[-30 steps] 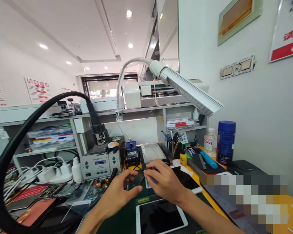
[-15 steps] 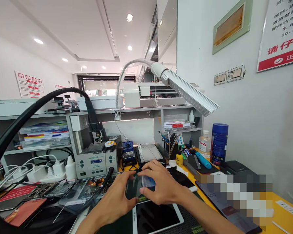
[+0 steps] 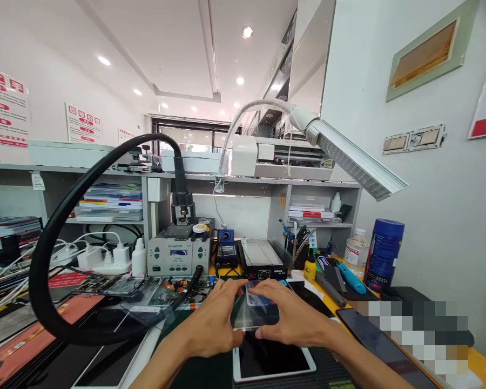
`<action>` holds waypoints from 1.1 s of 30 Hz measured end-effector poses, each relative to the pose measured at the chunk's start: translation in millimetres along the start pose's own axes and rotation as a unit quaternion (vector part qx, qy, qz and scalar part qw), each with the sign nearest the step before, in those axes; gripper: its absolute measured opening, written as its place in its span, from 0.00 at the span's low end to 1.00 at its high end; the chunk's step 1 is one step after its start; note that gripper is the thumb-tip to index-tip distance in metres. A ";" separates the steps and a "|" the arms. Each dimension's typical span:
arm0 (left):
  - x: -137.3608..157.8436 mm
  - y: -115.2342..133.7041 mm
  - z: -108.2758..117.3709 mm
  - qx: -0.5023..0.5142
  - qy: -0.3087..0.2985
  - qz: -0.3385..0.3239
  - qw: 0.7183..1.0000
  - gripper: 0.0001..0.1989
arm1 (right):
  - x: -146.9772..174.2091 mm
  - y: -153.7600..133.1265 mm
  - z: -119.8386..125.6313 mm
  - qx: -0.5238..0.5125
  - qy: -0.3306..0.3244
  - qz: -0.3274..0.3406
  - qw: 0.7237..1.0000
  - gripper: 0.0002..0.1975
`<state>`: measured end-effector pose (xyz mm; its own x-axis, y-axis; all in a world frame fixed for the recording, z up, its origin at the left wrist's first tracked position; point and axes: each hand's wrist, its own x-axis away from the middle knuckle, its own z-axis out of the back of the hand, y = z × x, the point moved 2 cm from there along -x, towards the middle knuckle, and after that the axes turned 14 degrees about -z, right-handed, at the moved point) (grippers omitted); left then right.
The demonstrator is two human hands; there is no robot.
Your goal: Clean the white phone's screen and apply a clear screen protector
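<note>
A clear, glossy rectangular sheet is held upright, tilted, between my two hands. Along its left side, my left hand is closed on it with thumb and fingertips. My right hand pinches the opposite side, its thumb near the lower edge. Just below and in front of the sheet lies a white-framed tablet with a dark screen, on a dark mat. Part of the tablet's far edge is hidden by my hands and the sheet.
A rework station with a looping black hose stands left. Behind my hands sits a flat heating plate. To the right are a tool holder, a blue canister and a large phone. A lamp hangs above.
My view has swung left. Both hands have lifted the clear sheet from flatter to more upright, near the tablet's far edge, and more of the sheet now shows between them.
</note>
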<state>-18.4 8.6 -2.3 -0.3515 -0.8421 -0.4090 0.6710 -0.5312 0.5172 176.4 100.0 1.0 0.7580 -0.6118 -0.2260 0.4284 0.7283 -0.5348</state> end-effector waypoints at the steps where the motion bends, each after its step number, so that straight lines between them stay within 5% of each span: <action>1: -0.1 0.5 -0.2 -0.003 0.001 -0.005 1.000 0.41 | 1.7 -1.0 1.4 0.004 -0.002 0.002 1.000 0.37; 11: 0.8 13.7 -4.4 -0.008 -0.017 -0.003 1.000 0.41 | 18.9 2.5 17.0 0.018 -0.021 0.002 1.000 0.36; 17: 6.6 20.5 -0.2 0.001 -0.030 0.011 0.999 0.36 | 31.9 13.4 32.6 -0.004 -0.064 -0.061 0.996 0.36; 24: 15.4 22.7 -8.8 -0.007 -0.032 -0.007 0.999 0.18 | 40.0 22.3 36.5 -0.064 -0.097 -0.084 0.990 0.31; 33: 19.8 27.4 -15.1 -0.032 -0.027 0.010 0.999 0.10 | 45.8 32.6 25.5 -0.172 -0.086 -0.139 0.971 0.16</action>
<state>2.9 -21.3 -7.6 -0.3719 -0.8568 -0.3571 0.7179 -0.5094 0.4745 237.6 103.6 -6.0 0.7204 -0.6877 0.0901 0.4608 0.3774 -0.8032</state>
